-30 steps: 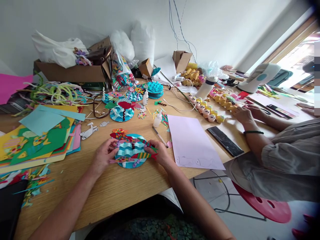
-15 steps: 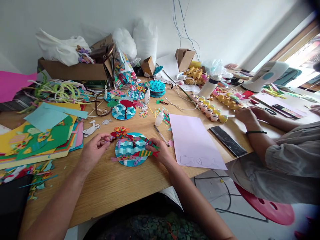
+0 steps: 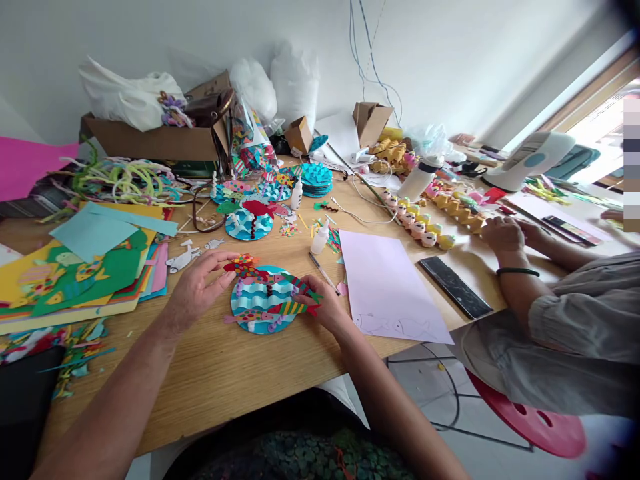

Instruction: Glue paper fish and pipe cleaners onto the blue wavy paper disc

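Observation:
In front of me on the wooden table is a round blue paper craft [image 3: 241, 303] with light-blue wavy strips and coloured paper fish stuck on it. My right hand [image 3: 324, 305] grips its right edge, by the tails of the striped fish [image 3: 293, 308]. At the upper left of the craft, my left hand [image 3: 200, 290] has thumb and fingers apart beside a red spotted paper fish [image 3: 247, 269]; whether the fingertips touch it I cannot tell. Behind stands a similar blue craft [image 3: 237, 227] with a dark red fish. White fish cut-outs [image 3: 183, 257] lie just past my left hand.
A glue bottle [image 3: 320, 239], a pen [image 3: 323, 272] and a lilac sheet [image 3: 390, 287] with drawn fish lie to the right, then a black phone [image 3: 455, 287]. Coloured paper [image 3: 95, 233] is stacked left. At far right, a co-worker's hands [image 3: 505, 235] rest near yellow egg-carton crafts.
My left hand's pinch on a small purple piece has opened, and its fingers have moved right, closer to the red spotted fish. My right hand stays at the craft's edge.

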Demonstrator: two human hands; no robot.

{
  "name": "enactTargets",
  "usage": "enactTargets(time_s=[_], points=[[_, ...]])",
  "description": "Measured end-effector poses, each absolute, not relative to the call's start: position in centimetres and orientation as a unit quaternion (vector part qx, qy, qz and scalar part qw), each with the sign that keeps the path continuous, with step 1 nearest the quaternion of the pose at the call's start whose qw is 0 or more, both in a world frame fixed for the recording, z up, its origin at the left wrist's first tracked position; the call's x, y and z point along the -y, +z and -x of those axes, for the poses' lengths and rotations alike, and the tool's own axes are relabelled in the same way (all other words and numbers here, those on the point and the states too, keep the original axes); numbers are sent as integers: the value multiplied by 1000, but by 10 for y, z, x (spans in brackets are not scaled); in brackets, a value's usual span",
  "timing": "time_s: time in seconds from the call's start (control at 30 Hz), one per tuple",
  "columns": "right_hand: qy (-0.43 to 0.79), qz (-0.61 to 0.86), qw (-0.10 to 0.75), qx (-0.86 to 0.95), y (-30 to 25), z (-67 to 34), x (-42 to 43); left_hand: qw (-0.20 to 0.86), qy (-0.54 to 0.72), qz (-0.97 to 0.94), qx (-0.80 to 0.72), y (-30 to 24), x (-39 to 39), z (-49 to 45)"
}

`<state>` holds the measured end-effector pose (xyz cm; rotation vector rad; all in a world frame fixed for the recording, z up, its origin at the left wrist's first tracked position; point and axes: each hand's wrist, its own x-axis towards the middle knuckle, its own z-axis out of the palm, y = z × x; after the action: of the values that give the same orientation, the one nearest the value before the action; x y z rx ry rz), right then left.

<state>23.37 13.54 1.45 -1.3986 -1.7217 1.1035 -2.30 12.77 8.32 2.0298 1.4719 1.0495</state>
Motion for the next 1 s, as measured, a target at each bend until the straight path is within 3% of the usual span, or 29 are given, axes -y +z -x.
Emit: enactTargets(time_s=[0.6,0.83,1.0], points=[[378,588,318,641,36,-259,-125,166,442,-718,-511,65,-127,10],[321,614,347,632,65,-266,-120,220,467,-685,-514,51,-124,14],[358,600,338,631,49,-262,-119,242,520,-633,-519,51,-123,16]])
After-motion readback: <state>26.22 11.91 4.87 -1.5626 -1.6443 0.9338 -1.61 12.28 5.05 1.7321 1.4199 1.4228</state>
